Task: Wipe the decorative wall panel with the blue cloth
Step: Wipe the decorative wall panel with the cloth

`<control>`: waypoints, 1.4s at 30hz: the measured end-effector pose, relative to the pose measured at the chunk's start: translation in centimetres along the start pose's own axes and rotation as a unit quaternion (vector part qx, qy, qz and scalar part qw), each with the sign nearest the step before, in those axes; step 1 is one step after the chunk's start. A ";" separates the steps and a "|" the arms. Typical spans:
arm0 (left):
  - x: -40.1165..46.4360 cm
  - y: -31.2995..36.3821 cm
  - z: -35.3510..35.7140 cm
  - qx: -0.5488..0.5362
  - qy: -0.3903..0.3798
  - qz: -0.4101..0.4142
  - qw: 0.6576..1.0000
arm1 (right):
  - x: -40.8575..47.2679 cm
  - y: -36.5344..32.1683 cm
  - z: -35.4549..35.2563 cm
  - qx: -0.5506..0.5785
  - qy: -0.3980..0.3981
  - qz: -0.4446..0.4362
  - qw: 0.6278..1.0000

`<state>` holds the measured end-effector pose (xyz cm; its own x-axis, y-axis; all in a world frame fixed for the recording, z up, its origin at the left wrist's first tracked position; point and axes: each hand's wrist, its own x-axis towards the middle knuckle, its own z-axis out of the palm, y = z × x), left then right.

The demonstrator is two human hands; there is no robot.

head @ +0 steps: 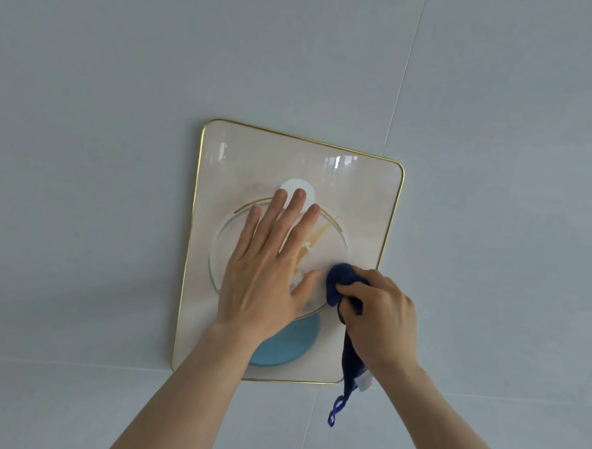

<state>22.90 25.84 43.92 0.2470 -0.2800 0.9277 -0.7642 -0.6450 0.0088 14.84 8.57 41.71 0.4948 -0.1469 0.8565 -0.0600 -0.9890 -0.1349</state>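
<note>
A pale grey wall (pixel 120 146) fills the whole view, crossed by thin seams, and mounted on it just below centre sits the decorative wall panel (pixel 364 207), cream-coloured with rounded corners and a slim gold rim. The left hand (pixel 268 267) is spread flat against the middle of the panel, fingers splayed and gripping nothing, its fingertips reaching up onto the white disc (pixel 296 186) near the panel's upper middle. Under that palm runs a big thin ring (pixel 343 237) outlined in gold and grey, with a gold streak inside it. Down below the wrist, a light blue disc (pixel 291 344) peeks out at the panel's lower part. Over on the lower right of the panel, the right hand (pixel 382 318) is clenched around the blue cloth (pixel 341 281), pressing its bunched end against the panel beside the left thumb. A loose tail of the cloth dangles past the panel's bottom edge, a small white tag (pixel 364 382) showing there.
</note>
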 end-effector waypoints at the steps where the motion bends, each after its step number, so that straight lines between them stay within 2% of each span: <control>1: -0.2 -0.5 -0.5 -0.004 0.015 -0.014 1.000 | 0.2 -0.5 -0.3 0.047 0.000 0.033 0.998; 3: -0.4 -1.8 -1.3 -0.012 0.036 -0.048 0.998 | 1.3 -2.1 -1.0 0.120 0.034 0.059 0.990; 5: -0.5 -3.6 -2.0 -0.014 0.036 -0.080 0.996 | 2.7 -4.2 -1.3 0.147 0.066 0.032 0.986; 12: -0.1 -8.8 -2.4 0.002 -0.017 -0.148 0.989 | 8.1 -9.1 1.0 0.078 0.128 -0.145 0.978; 16: -0.1 -10.1 -1.6 -0.010 -0.025 -0.151 0.988 | 9.4 -10.0 3.3 0.022 0.108 -0.222 0.969; 21: -0.2 -10.5 -1.0 -0.017 0.003 -0.148 0.989 | 8.7 -11.0 5.3 -0.007 0.135 -0.270 0.953; 27: -0.3 -10.8 -0.8 -0.013 0.026 -0.139 0.990 | 7.1 -11.5 6.8 -0.038 0.103 -0.343 0.933; 29: -0.4 -10.9 -1.1 -0.016 0.015 -0.135 0.991 | 7.7 -10.6 6.0 -0.040 0.120 -0.335 0.934; 32: -0.4 -10.9 -1.2 -0.012 0.001 -0.134 0.991 | 10.0 -10.0 4.6 -0.003 0.183 -0.228 0.956; 34: -0.4 -10.8 -1.2 -0.007 0.000 -0.134 0.991 | 11.1 -10.3 4.5 0.002 0.200 -0.188 0.962; 38: -0.4 -10.7 -1.2 -0.008 0.002 -0.136 0.991 | 11.8 -11.0 5.0 0.019 0.208 -0.203 0.956; 42: -0.4 -10.5 -1.0 -0.003 0.009 -0.143 0.990 | 12.3 -13.2 5.7 0.018 0.188 -0.267 0.945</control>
<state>30.22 33.42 43.82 0.4429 -0.0740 0.8935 -0.6678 -0.6921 0.2737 26.68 19.86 51.16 0.1017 0.3718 0.9227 0.1444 -0.9232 0.3561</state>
